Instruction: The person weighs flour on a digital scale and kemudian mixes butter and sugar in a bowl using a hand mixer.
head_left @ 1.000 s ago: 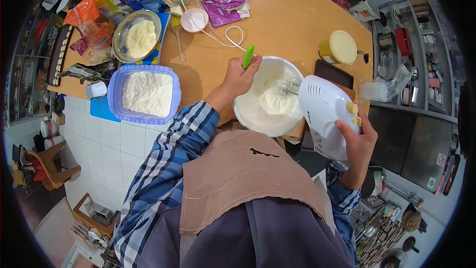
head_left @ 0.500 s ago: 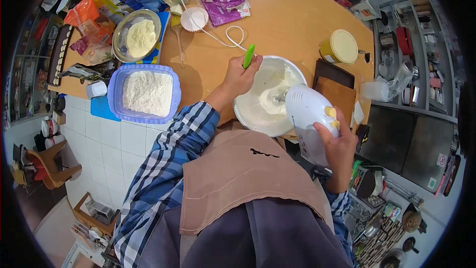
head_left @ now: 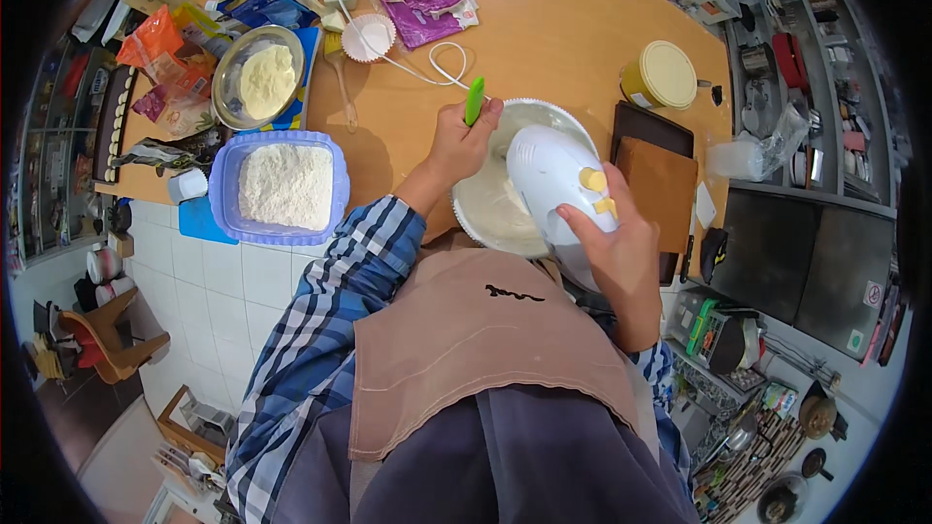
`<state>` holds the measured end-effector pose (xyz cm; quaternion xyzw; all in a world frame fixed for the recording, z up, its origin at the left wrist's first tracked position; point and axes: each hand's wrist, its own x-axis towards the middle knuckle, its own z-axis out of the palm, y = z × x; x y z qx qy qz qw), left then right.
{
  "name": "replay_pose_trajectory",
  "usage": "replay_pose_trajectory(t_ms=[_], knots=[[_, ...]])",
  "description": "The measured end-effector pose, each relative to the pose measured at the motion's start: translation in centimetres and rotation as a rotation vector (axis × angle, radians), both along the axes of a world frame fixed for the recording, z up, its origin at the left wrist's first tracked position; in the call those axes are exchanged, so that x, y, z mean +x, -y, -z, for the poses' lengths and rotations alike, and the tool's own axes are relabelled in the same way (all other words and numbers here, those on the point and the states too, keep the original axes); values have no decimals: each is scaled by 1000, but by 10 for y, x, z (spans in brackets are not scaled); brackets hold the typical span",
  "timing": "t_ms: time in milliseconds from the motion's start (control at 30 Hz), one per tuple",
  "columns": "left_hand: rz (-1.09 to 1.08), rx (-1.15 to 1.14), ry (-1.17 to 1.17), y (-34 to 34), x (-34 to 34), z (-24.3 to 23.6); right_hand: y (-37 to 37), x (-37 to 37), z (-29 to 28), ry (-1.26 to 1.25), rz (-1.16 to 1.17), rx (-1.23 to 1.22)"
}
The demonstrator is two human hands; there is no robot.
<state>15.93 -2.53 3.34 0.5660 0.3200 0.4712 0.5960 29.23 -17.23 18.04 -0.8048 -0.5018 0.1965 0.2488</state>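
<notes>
A white mixing bowl [head_left: 473, 218] with a pale cream-coloured mixture stands at the table's near edge. My right hand [head_left: 624, 257] is wrapped round a white electric hand mixer [head_left: 553, 175] with yellow buttons, held tilted over the bowl. The mixer's body hides its beaters and part of the mixture. At the bowl's left rim my left hand [head_left: 460, 144] is closed round a utensil with a green handle [head_left: 475, 100]. Its lower end is hidden by the hand and the bowl. The mixer's white cord [head_left: 413, 73] loops across the table behind the left hand.
To the left stand a lilac tub of white powder [head_left: 221, 184] and a metal bowl of pale yellow powder [head_left: 225, 107]. Nearby lie a pastry brush [head_left: 342, 87] and a paper baking cup [head_left: 351, 42]. A yellow lidded tub [head_left: 636, 87] and a dark tray [head_left: 641, 126] sit at the right.
The mixer, in my right hand, has moved left across the bowl and now covers more of it. My left hand still grips the green-handled utensil at nearly the same place.
</notes>
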Motion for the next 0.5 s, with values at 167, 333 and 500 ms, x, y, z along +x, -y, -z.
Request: replay_pose_trajectory(t_ms=[167, 333, 500], knots=[[-13, 18, 5, -1, 1, 2, 14, -4, -6, -21, -96, -29], [-40, 60, -37, 0, 1, -2, 36, -2, -17, 59, -203, -77], [-31, 38, -12, 0, 1, 0, 52, 3, -29, 83, -206, -182]])
